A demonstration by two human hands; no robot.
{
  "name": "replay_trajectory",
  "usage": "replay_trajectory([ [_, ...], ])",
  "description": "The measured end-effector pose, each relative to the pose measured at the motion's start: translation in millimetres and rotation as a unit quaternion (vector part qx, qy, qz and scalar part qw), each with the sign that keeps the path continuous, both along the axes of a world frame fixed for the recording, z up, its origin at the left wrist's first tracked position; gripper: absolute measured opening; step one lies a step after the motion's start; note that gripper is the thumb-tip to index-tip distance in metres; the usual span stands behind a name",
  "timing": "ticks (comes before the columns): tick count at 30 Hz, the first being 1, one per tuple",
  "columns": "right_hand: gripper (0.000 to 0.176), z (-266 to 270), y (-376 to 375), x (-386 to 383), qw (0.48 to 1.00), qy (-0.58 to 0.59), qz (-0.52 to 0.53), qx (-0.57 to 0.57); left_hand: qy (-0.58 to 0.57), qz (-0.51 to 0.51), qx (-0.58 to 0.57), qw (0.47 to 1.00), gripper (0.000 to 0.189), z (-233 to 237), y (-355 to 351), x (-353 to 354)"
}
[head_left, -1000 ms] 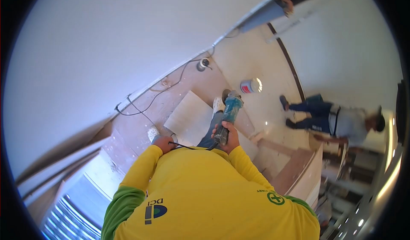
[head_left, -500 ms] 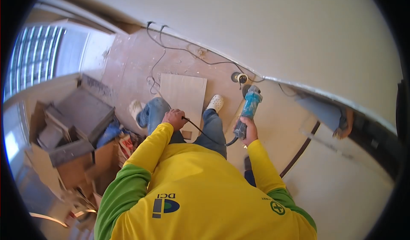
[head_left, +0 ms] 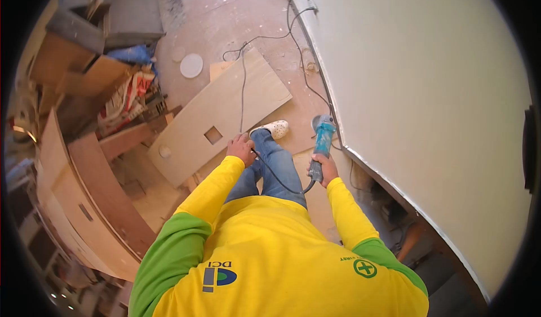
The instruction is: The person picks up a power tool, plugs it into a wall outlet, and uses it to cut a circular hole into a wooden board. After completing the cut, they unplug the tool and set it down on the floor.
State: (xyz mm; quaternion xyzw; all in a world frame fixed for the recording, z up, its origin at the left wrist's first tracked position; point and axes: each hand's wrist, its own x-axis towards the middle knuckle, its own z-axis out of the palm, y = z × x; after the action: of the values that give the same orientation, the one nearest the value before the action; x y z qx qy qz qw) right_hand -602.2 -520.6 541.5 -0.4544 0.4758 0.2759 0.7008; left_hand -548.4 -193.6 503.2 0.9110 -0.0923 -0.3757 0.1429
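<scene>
Shift since the earlier frame: The view has been swung round, so that the pale wall (head_left: 428, 103) is now seen along the right side, and more of the wooden sheet (head_left: 225, 111), with its square cutout, has been brought into sight.
Right hand: The right hand (head_left: 324, 169) is closed around the lower body of an angle grinder (head_left: 324, 139); the tool is held upright in the view, head away from the body.
Left hand: The left hand (head_left: 241, 149) is curled in front of the body, with the power cord (head_left: 293, 192) gripped in it; a slack loop is left hanging between the two hands.
Grinder's place: The angle grinder is held out to the right of the legs, with its disc (head_left: 315, 125) near the foot of the wall as seen from above; whether the disc is turning cannot be told, and no cutting contact is shown.
Step in hand: Carrying the tool and managing its cord is judged to be in hand, rather than grinding.
Next move: A firm grip and a cord kept clear of the disc appear to be called for, with care taken over footing.
Floor: Near the shoe (head_left: 277, 129) the sheet is laid flat; dark cables (head_left: 289, 33) are strung beyond it, and a round white lid (head_left: 191, 65) is seen beside it.
</scene>
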Motion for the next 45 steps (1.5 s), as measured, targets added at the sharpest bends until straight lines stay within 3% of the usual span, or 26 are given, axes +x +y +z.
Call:
replay_trajectory([
  [4,0.04,7,4,11,0.99,-0.035,0.11,-0.081,-0.017,0.055,-0.02,0.998,0.034,-21,-2,-60],
  [10,0.042,7,9,30,0.959,-0.065,0.25,-0.117,-0.008,0.158,-0.032,0.987,0.034,-33,-11,-107],
  [13,0.04,-1,3,36,0.94,-0.091,0.303,-0.132,-0.071,0.29,-0.015,0.954,0.033,-51,-28,-126],
  [15,0.038,-12,0,43,0.925,-0.115,0.335,-0.137,-0.084,0.435,-0.033,0.896,0.033,-75,-40,-134],
  [18,0.04,-13,-10,48,0.928,-0.149,0.323,-0.113,-0.092,0.469,-0.109,0.872,0.036,-112,-64,-134],
  [20,0.04,5,-14,58,0.922,-0.177,0.323,-0.118,-0.17,0.445,-0.126,0.87,0.034,-141,-108,-124],
  [22,0.042,21,-17,69,0.916,-0.214,0.318,-0.121,0.0,0.45,-0.264,0.853,0.026,-138,-162,-103],
  [23,0.042,32,-23,81,0.911,-0.221,0.323,-0.131,-0.022,0.391,-0.401,0.828,0.022,-156,-208,-95],
  [24,0.042,36,-39,98,0.91,-0.227,0.323,-0.127,-0.004,0.207,-0.485,0.85,0.024,-149,-244,-70],
  [25,0.042,35,-49,113,0.907,-0.235,0.325,-0.127,0.092,0.311,-0.676,0.662,0.028,-153,-293,-77],
  [27,0.042,27,-65,140,0.904,-0.236,0.334,-0.127,0.332,0.352,-0.657,0.578,0.035,-116,-332,-53],
  [28,0.043,21,-65,141,0.902,-0.244,0.333,-0.13,0.334,0.355,-0.66,0.571,0.035,-133,-339,-61],
  [30,0.043,9,-56,138,0.9,-0.243,0.334,-0.139,0.221,0.383,-0.652,0.616,0.037,-175,-341,-76],
  [32,0.043,8,-53,139,0.899,-0.243,0.334,-0.143,0.135,0.31,-0.563,0.754,0.042,-206,-326,-97],
  [33,0.044,-1,-53,140,0.902,-0.235,0.334,-0.143,0.077,0.348,-0.524,0.774,0.042,-214,-317,-115],
  [35,0.044,-8,-49,144,0.903,-0.228,0.335,-0.145,0.04,0.362,-0.524,0.77,0.037,-216,-295,-130],
  [37,0.044,-18,-46,140,0.892,-0.214,0.361,-0.167,0.11,0.434,-0.387,0.806,0.029,-208,-282,-137],
  [38,0.043,-27,-47,138,0.89,-0.209,0.365,-0.173,0.111,0.437,-0.389,0.803,0.029,-209,-283,-141],
  [40,0.044,-42,-54,141,0.875,-0.205,0.398,-0.181,-0.019,0.405,-0.434,0.805,0.024,-213,-288,-133],
  [41,0.045,-54,-59,146,0.86,-0.207,0.427,-0.188,-0.029,0.41,-0.431,0.803,0.024,-219,-293,-124],
  [43,0.048,-78,-47,155,0.844,-0.22,0.448,-0.197,0.072,0.356,-0.441,0.821,0.023,-228,-286,-103],
  [45,0.049,-139,-41,177,0.816,-0.215,0.498,-0.201,-0.006,0.429,-0.419,0.8,0.028,-270,-300,-61],
])
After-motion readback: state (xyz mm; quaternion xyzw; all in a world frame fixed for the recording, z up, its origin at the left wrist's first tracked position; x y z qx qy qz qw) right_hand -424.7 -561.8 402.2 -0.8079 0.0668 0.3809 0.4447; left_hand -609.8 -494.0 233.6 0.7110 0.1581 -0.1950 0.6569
